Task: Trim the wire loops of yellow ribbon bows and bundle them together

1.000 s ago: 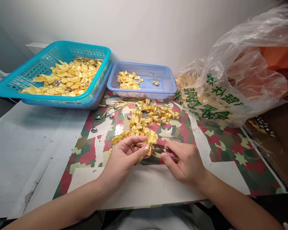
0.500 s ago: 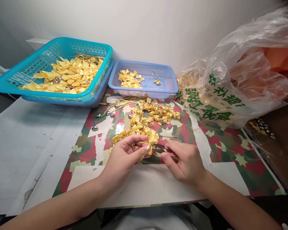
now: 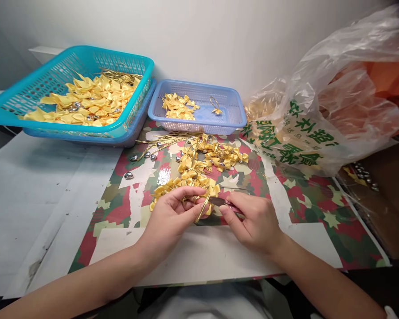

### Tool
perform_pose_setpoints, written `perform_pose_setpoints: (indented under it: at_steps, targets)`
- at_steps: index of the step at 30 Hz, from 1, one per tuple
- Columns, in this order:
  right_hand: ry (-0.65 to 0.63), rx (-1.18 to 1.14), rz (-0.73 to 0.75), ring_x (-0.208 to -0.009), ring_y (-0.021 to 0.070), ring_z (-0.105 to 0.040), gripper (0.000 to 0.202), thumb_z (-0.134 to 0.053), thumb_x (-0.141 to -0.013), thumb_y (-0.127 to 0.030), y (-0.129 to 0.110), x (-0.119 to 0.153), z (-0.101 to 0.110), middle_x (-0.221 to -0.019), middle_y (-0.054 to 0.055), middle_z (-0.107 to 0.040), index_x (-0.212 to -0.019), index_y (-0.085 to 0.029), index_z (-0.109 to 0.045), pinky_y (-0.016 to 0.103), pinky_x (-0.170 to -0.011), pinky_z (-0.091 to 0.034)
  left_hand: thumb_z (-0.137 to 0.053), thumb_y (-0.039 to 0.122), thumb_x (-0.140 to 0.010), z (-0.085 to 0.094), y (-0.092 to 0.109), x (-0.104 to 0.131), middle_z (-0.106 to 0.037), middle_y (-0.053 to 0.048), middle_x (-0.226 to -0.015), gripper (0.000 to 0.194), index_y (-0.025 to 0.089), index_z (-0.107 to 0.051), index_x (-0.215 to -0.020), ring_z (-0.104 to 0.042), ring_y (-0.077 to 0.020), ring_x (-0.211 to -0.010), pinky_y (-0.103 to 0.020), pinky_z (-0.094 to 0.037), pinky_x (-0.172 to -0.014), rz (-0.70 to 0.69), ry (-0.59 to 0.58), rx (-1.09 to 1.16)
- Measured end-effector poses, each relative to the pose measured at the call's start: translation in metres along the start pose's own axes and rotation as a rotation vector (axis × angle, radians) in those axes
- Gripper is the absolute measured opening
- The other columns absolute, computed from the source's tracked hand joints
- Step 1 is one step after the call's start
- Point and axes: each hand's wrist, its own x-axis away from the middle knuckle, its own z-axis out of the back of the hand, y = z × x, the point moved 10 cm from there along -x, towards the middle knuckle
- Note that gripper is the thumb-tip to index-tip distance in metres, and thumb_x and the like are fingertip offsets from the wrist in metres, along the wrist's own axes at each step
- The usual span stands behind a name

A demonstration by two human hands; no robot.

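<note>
My left hand (image 3: 173, 215) is closed in a pinch on a looped gold wire tie (image 3: 202, 209) by a yellow ribbon bow (image 3: 214, 189). My right hand (image 3: 252, 221) grips small scissors (image 3: 217, 201) with dark blades. Their tips point left and meet the gold loop; fingers hide most of the handles, and I cannot tell whether the blades touch the wire. Just beyond my hands, a pile of yellow bows on gold wire (image 3: 189, 173) lies on the camouflage-patterned sheet (image 3: 116, 208).
A turquoise basket (image 3: 146, 66) of yellow bows stands back left, stacked on a blue one. Beside it, a small blue basket (image 3: 226, 122) holds more bows. Silver bells (image 3: 128, 176) and gold wires (image 3: 166, 141) lie nearby. A printed plastic bag (image 3: 292, 128) fills the right side.
The scissors' blades were spread apart and now look closed together, close to the gold loop. My left hand keeps its pinch. The whole view has shifted slightly.
</note>
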Motion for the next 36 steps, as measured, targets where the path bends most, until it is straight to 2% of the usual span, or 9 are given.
perform_pose_setpoints:
  at_steps: [7, 15, 21, 26, 32, 36]
  targets:
    - [-0.024, -0.01, -0.042, -0.047, 0.0094, -0.039, 0.036, -0.045, -0.094, -0.031, 0.005, 0.001, -0.002, -0.052, -0.003, -0.043, -0.061, -0.019, -0.043, 0.025, -0.048, -0.023, -0.084, 0.03, -0.069, 0.003, -0.001, -0.001, -0.067, 0.002, -0.065, 0.025, 0.02, -0.072, -0.089, -0.061, -0.0094, -0.061, -0.018, -0.045, -0.054, 0.01, 0.005, -0.004]
    - [-0.041, -0.033, -0.068, -0.049, 0.0102, -0.042, 0.036, -0.044, -0.095, -0.032, 0.009, 0.0, -0.005, -0.053, -0.002, -0.046, -0.061, -0.019, -0.045, 0.025, -0.05, -0.024, -0.086, 0.034, -0.066, 0.007, -0.003, -0.001, -0.071, -0.001, -0.074, 0.029, 0.02, -0.074, -0.089, -0.065, -0.0131, -0.063, -0.021, -0.048, -0.054, 0.047, 0.045, -0.01]
    - [-0.042, -0.047, -0.087, -0.049, 0.0101, -0.042, 0.036, -0.044, -0.095, -0.032, 0.011, 0.001, -0.006, -0.053, -0.002, -0.046, -0.061, -0.019, -0.045, 0.025, -0.05, -0.024, -0.087, 0.03, -0.064, 0.006, -0.005, -0.001, -0.07, 0.002, -0.072, 0.029, 0.022, -0.075, -0.089, -0.062, -0.0085, -0.062, -0.017, -0.046, -0.055, 0.063, 0.025, 0.023]
    - [-0.045, -0.09, -0.111, -0.049, 0.0097, -0.042, 0.035, -0.044, -0.094, -0.033, 0.014, -0.001, -0.004, -0.053, -0.003, -0.045, -0.062, -0.02, -0.043, 0.024, -0.05, -0.025, -0.09, 0.03, -0.06, 0.007, -0.007, -0.001, -0.071, 0.001, -0.074, 0.034, 0.02, -0.075, -0.089, -0.062, -0.0082, -0.061, -0.017, -0.045, -0.054, 0.104, 0.041, 0.045]
    - [0.074, -0.076, 0.037, -0.047, 0.0096, -0.041, 0.024, -0.052, -0.088, -0.032, 0.003, -0.004, 0.015, -0.054, -0.004, -0.048, -0.069, -0.02, -0.049, 0.023, -0.048, -0.029, -0.091, 0.032, -0.057, 0.01, -0.007, -0.001, -0.067, 0.004, -0.066, 0.038, 0.02, -0.074, -0.089, -0.06, -0.0064, -0.056, -0.015, -0.042, -0.05, 0.121, 0.076, 0.066]
    - [0.115, -0.011, 0.129, -0.045, 0.0092, -0.036, 0.025, -0.058, -0.085, -0.033, -0.005, -0.002, 0.016, -0.052, -0.005, -0.046, -0.067, -0.02, -0.05, 0.024, -0.047, -0.028, -0.091, 0.032, -0.058, 0.01, -0.008, 0.0, -0.066, 0.004, -0.066, 0.038, 0.02, -0.073, -0.09, -0.059, -0.0054, -0.056, -0.014, -0.041, -0.05, 0.12, 0.074, 0.064]
